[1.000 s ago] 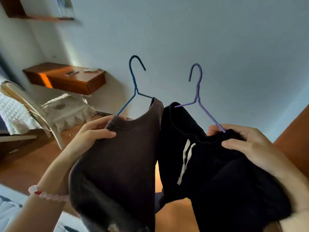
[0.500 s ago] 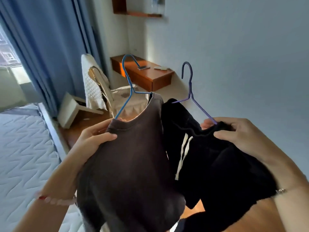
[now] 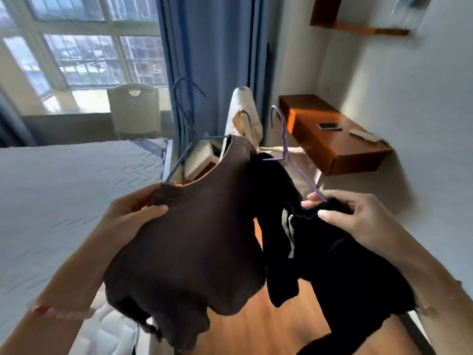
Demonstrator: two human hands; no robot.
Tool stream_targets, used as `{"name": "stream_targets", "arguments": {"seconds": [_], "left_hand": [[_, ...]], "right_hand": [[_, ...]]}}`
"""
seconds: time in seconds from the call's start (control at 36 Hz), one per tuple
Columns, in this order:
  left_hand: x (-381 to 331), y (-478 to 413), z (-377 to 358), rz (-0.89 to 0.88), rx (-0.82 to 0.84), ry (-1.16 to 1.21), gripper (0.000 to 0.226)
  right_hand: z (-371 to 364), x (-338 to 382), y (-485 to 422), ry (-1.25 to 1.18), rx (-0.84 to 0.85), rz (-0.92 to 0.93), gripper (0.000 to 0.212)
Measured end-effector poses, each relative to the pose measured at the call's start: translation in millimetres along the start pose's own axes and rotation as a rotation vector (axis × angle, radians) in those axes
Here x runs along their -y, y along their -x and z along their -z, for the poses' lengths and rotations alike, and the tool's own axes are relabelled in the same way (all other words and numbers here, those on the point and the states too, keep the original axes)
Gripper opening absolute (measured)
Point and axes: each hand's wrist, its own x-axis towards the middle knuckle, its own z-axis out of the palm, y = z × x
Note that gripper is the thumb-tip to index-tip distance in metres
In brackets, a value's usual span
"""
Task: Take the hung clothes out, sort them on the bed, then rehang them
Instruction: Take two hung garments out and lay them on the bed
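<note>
Frame centre: our left hand (image 3: 133,213) pinches the brown top (image 3: 194,239) at its blue hanger (image 3: 179,163), our right hand (image 3: 358,221) the black garment (image 3: 320,252) at its purple hanger (image 3: 285,144). Both seem light and limp; we grip at the hanger shoulders.

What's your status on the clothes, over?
Left hand grips brown top, blue hanger. Right hand grips black garment, purple hanger. Neither on bed yet.

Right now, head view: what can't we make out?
Head view only:
- Blue hanger: lower wire hidden inside the brown top; hook blurs into the curtain.
- Black garment: lower end cut by the bottom edge; type unclear.
- Right hand: some fingers hidden in the black fabric beside the purple hanger.
- Flat items on the wooden shelf: too small and blurred to identify.
- Left hand: wrist bracelet motion-blurred.
</note>
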Motion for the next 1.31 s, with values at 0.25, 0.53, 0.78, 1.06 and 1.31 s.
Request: {"name": "stream_targets", "arguments": {"seconds": [0.25, 0.53, 0.78, 1.06, 1.31], "left_hand": [[6, -33, 62, 0.011, -0.202, -0.1, 0.041], [37, -142, 145, 0.042, -0.338, 0.003, 0.038], [52, -227, 217, 0.095, -0.483, 0.073, 0.039], [82, -296, 264, 0.243, -0.713, -0.009, 0.04], [91, -369, 301, 0.436, -0.885, -0.18, 0.039]], "right_hand": [[-36, 7, -136, 0.024, 0.28, 0.173, 0.028], [-109, 33, -334, 0.131, 0.534, 0.322, 0.026], [-178, 61, -503, 0.195, 0.659, 0.508, 0.051], [-281, 92, -691, 0.434, 0.851, 0.721, 0.03], [-412, 108, -893, 0.416, 1.062, 0.897, 0.043]]}}
